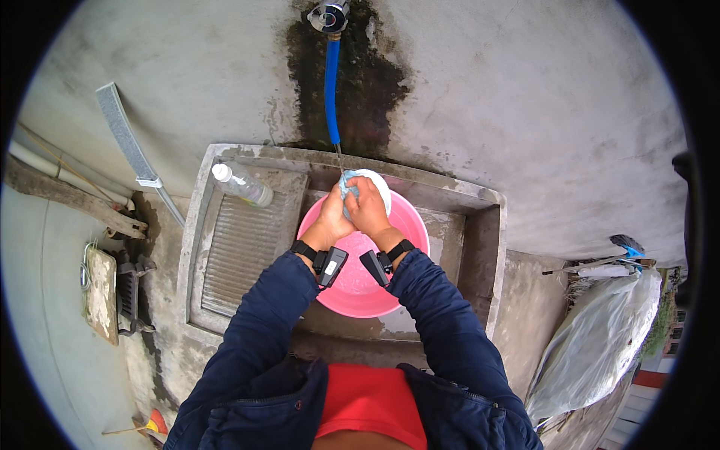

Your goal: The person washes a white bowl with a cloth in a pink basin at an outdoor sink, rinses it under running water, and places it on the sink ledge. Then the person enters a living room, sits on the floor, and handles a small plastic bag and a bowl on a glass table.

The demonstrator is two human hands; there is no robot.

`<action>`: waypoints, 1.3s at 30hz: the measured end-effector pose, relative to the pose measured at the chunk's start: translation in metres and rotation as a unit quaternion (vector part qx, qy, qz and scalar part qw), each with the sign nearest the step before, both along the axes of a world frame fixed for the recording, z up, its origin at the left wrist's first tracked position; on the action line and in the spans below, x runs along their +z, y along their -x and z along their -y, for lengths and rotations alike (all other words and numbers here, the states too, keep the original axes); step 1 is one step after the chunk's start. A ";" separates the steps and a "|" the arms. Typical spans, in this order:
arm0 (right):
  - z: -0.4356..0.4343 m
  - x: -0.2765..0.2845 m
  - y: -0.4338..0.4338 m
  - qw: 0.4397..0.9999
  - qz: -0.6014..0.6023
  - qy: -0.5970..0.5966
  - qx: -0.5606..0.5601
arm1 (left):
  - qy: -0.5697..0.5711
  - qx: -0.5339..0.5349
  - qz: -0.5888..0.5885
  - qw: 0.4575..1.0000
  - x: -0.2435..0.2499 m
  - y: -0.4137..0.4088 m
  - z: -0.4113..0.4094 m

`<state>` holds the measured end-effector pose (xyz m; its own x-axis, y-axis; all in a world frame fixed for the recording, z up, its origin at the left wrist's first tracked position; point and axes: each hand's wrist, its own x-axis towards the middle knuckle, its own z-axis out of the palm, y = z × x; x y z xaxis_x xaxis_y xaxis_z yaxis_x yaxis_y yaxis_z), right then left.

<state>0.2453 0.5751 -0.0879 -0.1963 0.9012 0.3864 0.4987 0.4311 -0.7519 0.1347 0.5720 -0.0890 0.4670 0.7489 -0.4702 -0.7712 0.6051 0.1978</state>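
Observation:
Over a pink plastic basin (365,301) in a concrete sink, my left hand (333,216) and my right hand (368,205) are close together on a white round bowl or dish (384,188). A light blue cloth (347,183) is bunched between my fingers against it. From a blue hose (332,90) on a metal tap (328,17), a thin stream of water runs down onto the cloth. Water lies in the basin beneath my wrists. How each set of fingers grips is partly hidden.
The concrete sink (502,225) has a ribbed washboard (239,253) on its left, with a clear plastic bottle (247,188) with a white cap lying at its top. A flat mop (126,132) leans on the wall at left. Plastic sheeting (596,343) covers something at right.

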 end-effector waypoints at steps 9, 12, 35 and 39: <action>-0.001 0.001 0.016 0.997 -0.037 0.060 0.010 | 0.014 0.045 -0.127 0.991 0.016 0.008 0.002; -0.013 0.002 0.013 0.993 0.045 -0.038 -0.100 | 0.026 -0.015 -0.090 0.995 0.028 -0.001 0.011; 0.022 0.029 -0.004 0.971 0.098 0.212 0.050 | -0.101 0.085 -0.255 0.958 0.027 0.006 -0.003; 0.026 0.044 -0.014 0.965 0.109 0.232 0.059 | -0.088 0.016 -0.186 0.978 0.037 0.008 0.000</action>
<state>0.2593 0.5492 -0.0443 -0.3388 0.9337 -0.1158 0.6344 0.1358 -0.7610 0.1267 0.5722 -0.0519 0.2628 0.8453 -0.4652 -0.6445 0.5126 0.5674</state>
